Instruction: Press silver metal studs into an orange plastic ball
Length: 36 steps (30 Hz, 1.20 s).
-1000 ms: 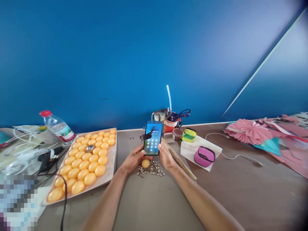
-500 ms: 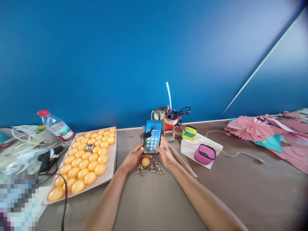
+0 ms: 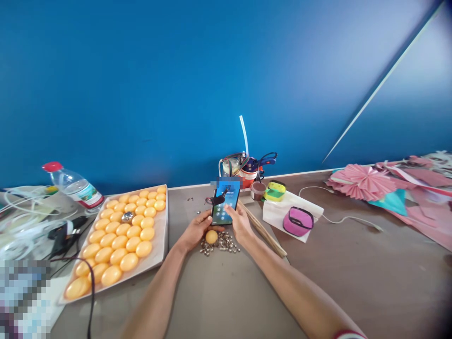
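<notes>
A smartphone [image 3: 221, 217] with a lit blue number keypad is held upright over the table in both hands. My left hand [image 3: 197, 230] grips its lower left corner, thumb at the edge. My right hand [image 3: 240, 225] is closed about the right side, its thumb on the keypad; the fingers behind are hidden. A dark scissors-like shape [image 3: 216, 200] overlaps the screen. Just below the phone lie a yellow-orange ball [image 3: 211, 237] and a scatter of small shiny metal beads [image 3: 228, 243].
At left, a shallow white tray [image 3: 160, 235] holds rows of orange balls and one silver ball. A bottle [image 3: 79, 188] and tangled cables stand beyond it. Behind the phone is a red cup [image 3: 249, 178]; rightward lie sticks [image 3: 264, 230], a purple band [image 3: 298, 221] and pink paper [image 3: 367, 181].
My right thumb has moved up the keypad from its bottom row to the middle. The whole view has shifted slightly, with things sliding left. Both hands stay at the phone.
</notes>
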### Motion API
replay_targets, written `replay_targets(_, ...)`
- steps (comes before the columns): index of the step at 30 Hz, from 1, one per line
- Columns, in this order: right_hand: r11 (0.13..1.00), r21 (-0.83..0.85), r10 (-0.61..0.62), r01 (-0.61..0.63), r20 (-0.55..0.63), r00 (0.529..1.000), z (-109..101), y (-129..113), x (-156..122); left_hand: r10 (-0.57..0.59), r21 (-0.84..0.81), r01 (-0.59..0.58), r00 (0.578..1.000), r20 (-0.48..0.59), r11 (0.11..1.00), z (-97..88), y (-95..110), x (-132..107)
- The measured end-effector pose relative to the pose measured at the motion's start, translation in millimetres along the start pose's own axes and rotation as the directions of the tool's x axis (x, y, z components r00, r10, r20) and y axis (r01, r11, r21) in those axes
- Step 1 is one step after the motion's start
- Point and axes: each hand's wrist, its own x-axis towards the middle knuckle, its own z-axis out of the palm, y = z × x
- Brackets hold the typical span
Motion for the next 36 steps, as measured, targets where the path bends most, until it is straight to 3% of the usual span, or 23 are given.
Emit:
replay_targets(9, 0.995, -0.084, -0.038, 0.059, 0.242, 0.970, -4, -8, -1, 0.024, -0.047, -0.026, 0.999, -0.042, 0.999, -3.2, 1, 1)
replay_targets(16, 0.926, -0.313, -0.172, 0.212, 0.151, 0.974, -6, -3, 3, 0.020, -0.029, -0.021, 0.999, -0.040, 0.999, -4.2, -3, 2)
replay_targets(22, 0.994, -0.080, -0.058, 0.074, 0.186, 0.981, 0, -13, -3, 0.055, 0.031, -0.053, 0.997, -0.047, 0.998, 3.4, 2, -1)
replay_targets(29, 0.992, -0.127, -0.014, 0.009, -0.039, 0.999, 3, -7, -2, 0.074, 0.138, -0.069, 0.997, -0.032, 0.988, 6.5, -2, 1)
replay_targets(33, 0.997, -0.076, -0.026, 0.031, 0.075, 0.997, 1, -7, -3, 0.070, 0.115, -0.064, 0.996, -0.048, 0.991, 3.8, -3, 2)
replay_targets(36, 0.988, -0.137, -0.047, 0.070, 0.163, 0.985, -1, -7, -3, 0.065, 0.054, -0.061, 0.996, -0.067, 0.997, 1.1, -3, 2)
